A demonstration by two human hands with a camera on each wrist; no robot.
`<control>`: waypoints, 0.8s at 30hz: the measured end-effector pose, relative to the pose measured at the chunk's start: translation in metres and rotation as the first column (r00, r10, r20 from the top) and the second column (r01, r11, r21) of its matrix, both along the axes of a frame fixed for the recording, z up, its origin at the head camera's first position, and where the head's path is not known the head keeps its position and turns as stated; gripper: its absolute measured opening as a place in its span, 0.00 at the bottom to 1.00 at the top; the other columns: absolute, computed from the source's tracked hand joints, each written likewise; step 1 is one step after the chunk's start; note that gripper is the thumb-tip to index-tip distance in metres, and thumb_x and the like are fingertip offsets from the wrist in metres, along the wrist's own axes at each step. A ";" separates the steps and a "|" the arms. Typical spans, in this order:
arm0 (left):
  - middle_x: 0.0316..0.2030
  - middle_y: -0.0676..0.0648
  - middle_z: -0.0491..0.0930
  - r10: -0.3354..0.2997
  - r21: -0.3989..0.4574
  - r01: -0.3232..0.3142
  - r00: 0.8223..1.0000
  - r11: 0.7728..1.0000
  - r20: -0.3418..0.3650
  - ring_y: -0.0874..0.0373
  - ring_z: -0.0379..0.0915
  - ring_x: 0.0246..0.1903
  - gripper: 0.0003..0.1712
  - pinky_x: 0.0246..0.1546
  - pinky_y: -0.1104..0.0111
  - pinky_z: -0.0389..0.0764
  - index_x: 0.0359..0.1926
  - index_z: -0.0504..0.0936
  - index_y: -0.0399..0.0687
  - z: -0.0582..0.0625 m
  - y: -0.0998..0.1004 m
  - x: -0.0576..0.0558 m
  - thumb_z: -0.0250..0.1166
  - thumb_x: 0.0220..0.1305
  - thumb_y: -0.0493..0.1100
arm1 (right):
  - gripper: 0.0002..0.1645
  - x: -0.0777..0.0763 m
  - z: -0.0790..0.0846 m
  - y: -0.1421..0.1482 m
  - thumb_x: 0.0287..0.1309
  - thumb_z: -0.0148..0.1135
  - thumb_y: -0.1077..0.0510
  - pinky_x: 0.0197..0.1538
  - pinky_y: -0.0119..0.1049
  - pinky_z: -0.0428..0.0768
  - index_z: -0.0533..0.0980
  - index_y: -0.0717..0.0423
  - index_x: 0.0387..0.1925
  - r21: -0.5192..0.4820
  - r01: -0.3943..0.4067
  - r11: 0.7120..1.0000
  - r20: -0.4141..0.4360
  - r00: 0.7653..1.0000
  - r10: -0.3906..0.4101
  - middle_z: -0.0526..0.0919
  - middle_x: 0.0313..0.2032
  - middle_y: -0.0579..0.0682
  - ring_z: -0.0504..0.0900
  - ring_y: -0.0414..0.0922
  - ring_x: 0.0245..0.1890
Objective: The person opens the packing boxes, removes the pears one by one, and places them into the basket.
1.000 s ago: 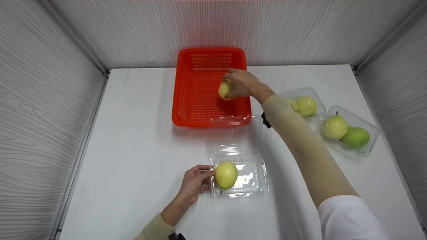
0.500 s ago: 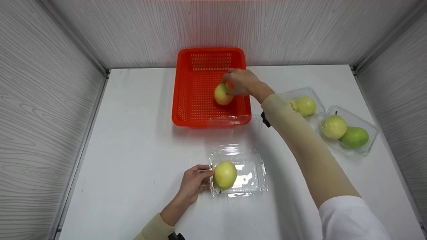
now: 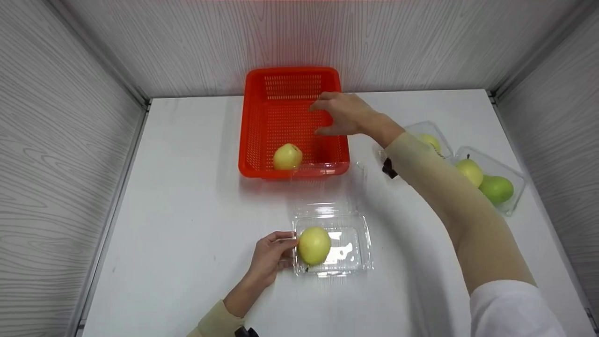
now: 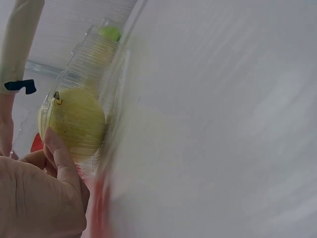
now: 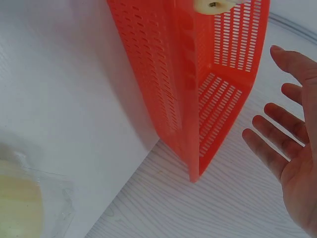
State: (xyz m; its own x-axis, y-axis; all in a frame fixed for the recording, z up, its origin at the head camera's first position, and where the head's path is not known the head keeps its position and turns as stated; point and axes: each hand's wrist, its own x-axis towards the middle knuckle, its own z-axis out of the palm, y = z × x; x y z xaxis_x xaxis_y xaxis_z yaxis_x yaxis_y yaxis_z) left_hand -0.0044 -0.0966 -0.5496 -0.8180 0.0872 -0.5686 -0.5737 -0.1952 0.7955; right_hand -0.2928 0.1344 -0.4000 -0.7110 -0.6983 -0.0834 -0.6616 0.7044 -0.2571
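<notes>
A red plastic basket [image 3: 248, 135] stands at the back of the table, and a yellow pear [image 3: 287, 157] lies at its near wall. Over the basket's right side hovers my right hand [image 3: 345, 113], fingers spread and holding nothing; the right wrist view also shows that hand [image 5: 292, 144] apart from the basket. My left hand [image 3: 270, 258] grips the left side of a lidded clear plastic box [image 3: 366, 255], thumb at the rim. Inside the box, against that side, sits another yellow pear [image 3: 314, 246]. In the left wrist view, the thumb partly overlaps this pear [image 4: 79, 121].
At the right, another clear box [image 3: 447, 142] holds yellow fruit, partly hidden by the right arm. Beside it, a further clear box [image 3: 517, 199] contains a yellow pear [image 3: 470, 171] and a green fruit [image 3: 497, 189]. The near box's raised lid [image 3: 327, 189] leans toward the basket.
My right hand has let go of the yellow pear, which now lies nearer and further left in the basket. The fingers have spread and the arm has shifted right. My left hand keeps its grip.
</notes>
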 end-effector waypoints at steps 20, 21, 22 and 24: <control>0.32 0.55 0.88 -0.005 -0.021 0.005 1.000 1.000 0.001 0.64 0.79 0.28 0.22 0.28 0.73 0.84 0.58 0.81 0.38 -0.002 0.000 -0.002 0.72 0.66 0.42 | 0.36 0.076 0.019 0.026 0.61 0.74 0.44 0.64 0.55 0.84 0.78 0.53 0.67 -0.237 -0.204 0.950 -0.088 0.978 0.188 0.81 0.65 0.57 0.81 0.56 0.65; 0.32 0.55 0.88 -0.003 -0.020 0.004 1.000 1.000 0.002 0.64 0.80 0.28 0.22 0.28 0.73 0.84 0.57 0.81 0.38 -0.002 0.000 -0.002 0.72 0.66 0.42 | 0.36 0.080 0.018 0.028 0.61 0.75 0.43 0.64 0.55 0.84 0.78 0.53 0.66 -0.248 -0.222 0.943 -0.100 0.974 0.203 0.81 0.64 0.57 0.81 0.56 0.64; 0.32 0.55 0.88 -0.001 -0.020 0.001 1.000 1.000 0.003 0.64 0.80 0.28 0.21 0.28 0.73 0.84 0.57 0.82 0.38 -0.002 0.000 -0.002 0.72 0.66 0.42 | 0.36 0.084 0.017 0.029 0.60 0.75 0.44 0.63 0.55 0.85 0.78 0.54 0.66 -0.260 -0.240 0.935 -0.112 0.970 0.217 0.82 0.63 0.57 0.82 0.56 0.64; 0.32 0.55 0.88 0.001 -0.015 -0.001 1.000 1.000 0.001 0.63 0.80 0.28 0.21 0.28 0.72 0.84 0.57 0.82 0.38 -0.002 0.000 -0.002 0.72 0.66 0.41 | 0.36 0.093 0.015 0.031 0.59 0.76 0.44 0.62 0.55 0.86 0.79 0.54 0.66 -0.280 -0.268 0.922 -0.130 0.962 0.240 0.83 0.63 0.57 0.83 0.56 0.63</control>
